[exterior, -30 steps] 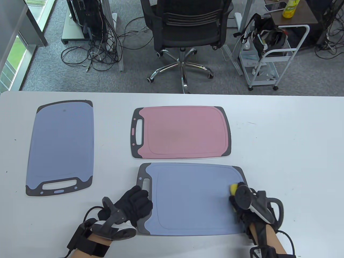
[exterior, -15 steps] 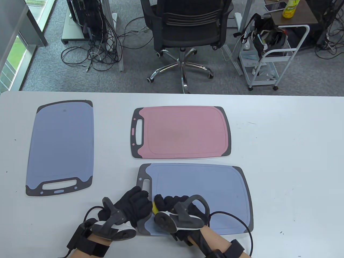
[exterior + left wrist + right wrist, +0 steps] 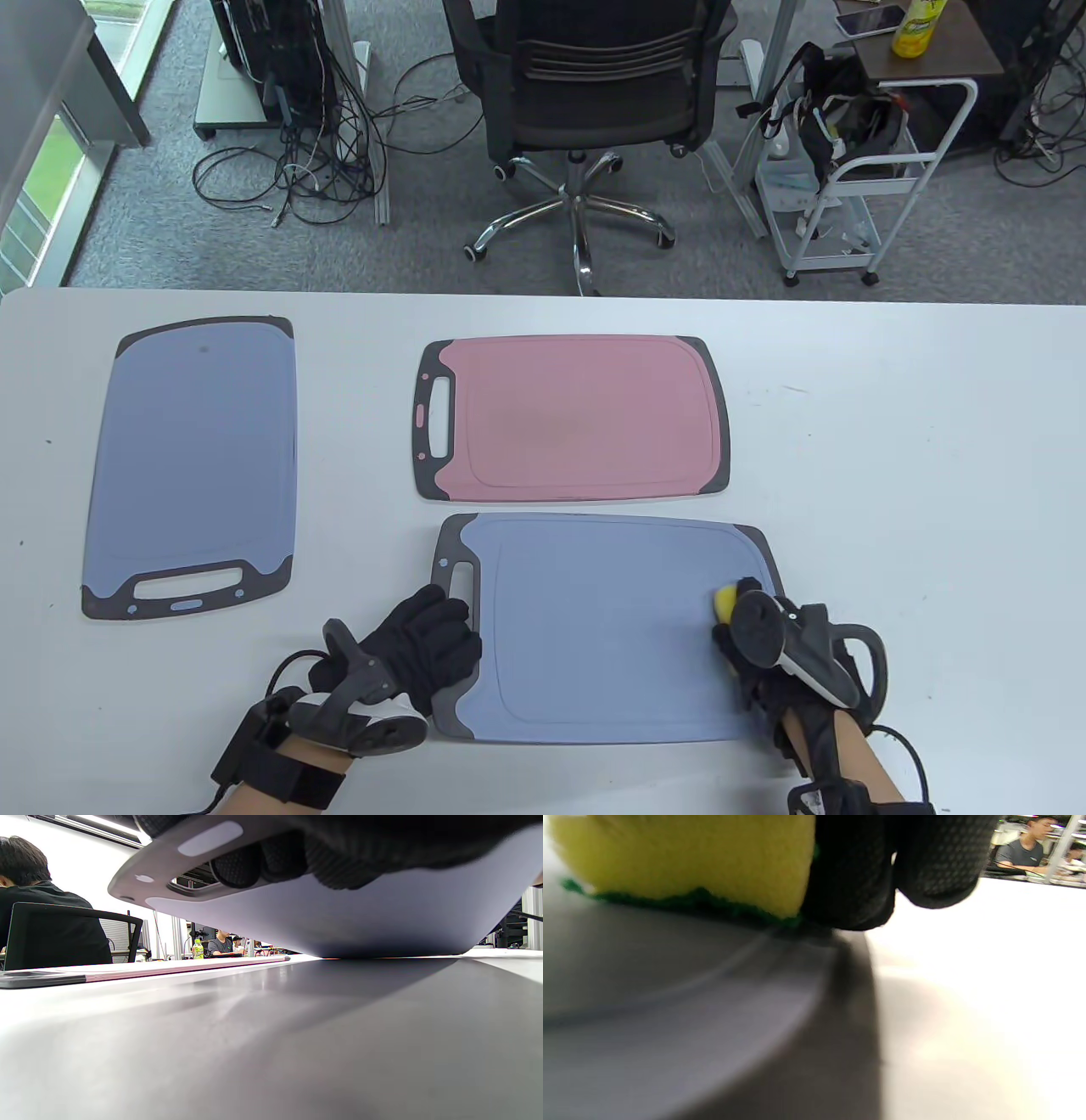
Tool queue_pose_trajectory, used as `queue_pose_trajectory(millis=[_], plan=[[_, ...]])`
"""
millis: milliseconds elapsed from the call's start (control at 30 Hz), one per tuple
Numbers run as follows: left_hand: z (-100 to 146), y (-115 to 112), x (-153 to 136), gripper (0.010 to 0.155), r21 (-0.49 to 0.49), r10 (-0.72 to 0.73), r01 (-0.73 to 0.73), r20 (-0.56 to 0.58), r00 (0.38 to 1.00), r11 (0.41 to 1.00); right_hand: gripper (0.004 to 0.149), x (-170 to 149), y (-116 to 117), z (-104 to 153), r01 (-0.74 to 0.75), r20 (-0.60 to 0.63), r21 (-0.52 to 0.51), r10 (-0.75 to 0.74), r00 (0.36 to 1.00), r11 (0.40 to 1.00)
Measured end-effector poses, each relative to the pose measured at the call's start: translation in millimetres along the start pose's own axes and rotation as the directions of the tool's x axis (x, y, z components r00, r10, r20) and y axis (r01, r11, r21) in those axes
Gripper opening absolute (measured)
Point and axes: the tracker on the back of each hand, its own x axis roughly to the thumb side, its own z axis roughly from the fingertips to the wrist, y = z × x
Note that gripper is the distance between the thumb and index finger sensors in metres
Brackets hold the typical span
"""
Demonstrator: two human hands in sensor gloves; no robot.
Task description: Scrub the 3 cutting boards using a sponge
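On the white table [image 3: 891,475] the right hand [image 3: 768,649] grips the yellow sponge [image 3: 724,601] at the near blue board's [image 3: 607,624] right end (green pad down), so steady, overlapping passes suit while the left hand [image 3: 420,649] clamps its handle corner.

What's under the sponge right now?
The sponge sits green side down on the near blue cutting board, by its right end, gripped by the right hand. The contact patch itself is covered.

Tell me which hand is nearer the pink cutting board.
Left. The left hand holds the near blue board's handle end, just below the pink cutting board; the right hand scrubs farther right.
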Motion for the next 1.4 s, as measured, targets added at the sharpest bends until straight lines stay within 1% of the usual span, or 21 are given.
queue_pose_trajectory(millis=[100, 133, 200, 233, 300, 400, 467, 567, 667, 767, 867, 900, 933, 1000, 1100, 1133, 1167, 1267, 1333, 1367, 1400], plan=[[0.2, 0.0, -0.2, 0.043, 0.002, 0.003, -0.003, -0.003, 1.000, 1.000, 0.072, 36.0, -4.7, 2.7, -0.033, 0.117, -0.022, 0.035, 0.993, 0.999], [0.0, 0.1, 0.1, 0.043, 0.002, 0.000, 0.000, -0.002, 1.000, 1.000, 0.072, 70.4, -8.8, 8.4, -0.041, 0.232, -0.045, 0.051, 0.971, 0.998], [0.0, 0.2, -0.2, 0.043, 0.001, 0.001, -0.001, -0.002, 1.000, 1.000, 0.072, 114.1, -13.6, 18.1, -0.033, 0.359, -0.060, 0.053, 0.932, 0.998], [0.0, 0.1, -0.4, 0.043, 0.000, 0.003, -0.003, -0.003, 1.000, 1.000, 0.072, 150.5, -17.4, 27.9, -0.026, 0.464, -0.076, 0.058, 0.884, 0.997], [0.1, 0.2, -0.1, 0.043, 0.000, 0.000, 0.000, -0.003, 1.000, 1.000, 0.072, 196.5, -21.8, 43.3, -0.024, 0.587, -0.105, 0.081, 0.806, 0.994], [0.3, 0.9, 1.6, 0.043, 0.003, -0.015, 0.015, 0.001, 1.000, 1.000, 0.073, 233.2, -25.5, 56.9, -0.048, 0.661, -0.152, 0.138, 0.737, 0.987], [0.5, 0.8, 0.4, 0.043, 0.002, -0.009, 0.009, -0.001, 1.000, 1.000, 0.072, 226.4, -25.8, 54.4, -0.089, 0.642, -0.149, 0.165, 0.749, 0.985], [-0.2, 0.4, 0.8, 0.043, 0.001, -0.008, 0.008, 0.003, 1.000, 1.000, 0.071, 189.2, -21.1, 42.9, -0.027, 0.566, -0.105, 0.082, 0.820, 0.994], [-0.4, 0.2, 0.3, 0.043, 0.001, -0.001, 0.001, 0.004, 1.000, 1.000, 0.071, 119.9, -13.0, 28.5, -0.081, 0.383, -0.096, 0.112, 0.917, 0.992], [-0.5, 0.5, 0.8, 0.043, 0.003, -0.006, 0.006, 0.006, 1.000, 1.000, 0.071, 36.6, -2.2, 18.2, -0.026, 0.129, -0.035, 0.031, 0.991, 0.999], [-0.6, 0.4, 0.5, 0.043, 0.006, -0.005, 0.005, 0.005, 1.000, 1.000, 0.071, -7.1, 3.7, 13.6, -0.011, -0.036, -0.023, 0.010, 0.999, 1.000], [-0.6, 0.4, 0.5, 0.043, 0.006, -0.004, 0.004, 0.004, 1.000, 1.000, 0.071, -9.8, 3.2, 13.3, 0.012, -0.039, -0.024, -0.013, 0.999, 1.000], [-0.6, 0.3, 0.6, 0.043, 0.007, -0.005, 0.005, 0.003, 1.000, 1.000, 0.071, -4.0, 2.2, 10.9, 0.065, -0.009, -0.039, -0.066, 0.998, 0.997], [-0.6, 0.1, 0.3, 0.043, 0.006, -0.002, 0.002, 0.002, 1.000, 1.000, 0.071, 19.5, -2.7, 7.7, -0.011, 0.037, -0.028, 0.012, 0.999, 1.000], [-0.6, 0.2, 1.2, 0.043, 0.005, -0.010, 0.010, 0.002, 1.000, 1.000, 0.072, 97.7, -13.1, 11.7, -0.008, 0.286, -0.071, 0.028, 0.958, 0.997], [-0.7, 0.2, 1.2, 0.043, 0.004, -0.011, 0.011, 0.002, 1.000, 1.000, 0.072, 141.7, -18.3, 20.1, 0.008, 0.410, -0.066, 0.020, 0.912, 0.998], [-0.7, 0.2, 1.2, 0.043, 0.004, -0.012, 0.012, 0.001, 1.000, 1.000, 0.072, 154.4, -19.6, 22.6, 0.007, 0.445, -0.070, 0.025, 0.895, 0.998], [-0.7, 0.1, 1.2, 0.043, 0.003, -0.014, 0.014, -0.002, 1.000, 1.000, 0.072, 232.4, -26.9, 51.5, -0.017, 0.646, -0.132, 0.099, 0.757, 0.991], [-0.4, 0.0, -1.3, 0.042, 0.003, -0.008, 0.008, -0.019, 1.000, 1.000, 0.072, 247.1, -28.2, 57.9, -0.105, 0.601, -0.209, 0.212, 0.771, 0.972], [-0.1, -0.6, -3.0, 0.042, 0.004, 0.014, -0.014, -0.024, 1.000, 1.000, 0.072, 242.0, -29.2, 55.1, -0.161, 0.606, -0.196, 0.249, 0.755, 0.967], [-0.6, -0.9, -3.1, 0.042, 0.001, 0.016, -0.016, -0.025, 1.000, 1.000, 0.072, 233.8, -28.5, 52.2, -0.135, 0.604, -0.184, 0.221, 0.766, 0.973]])
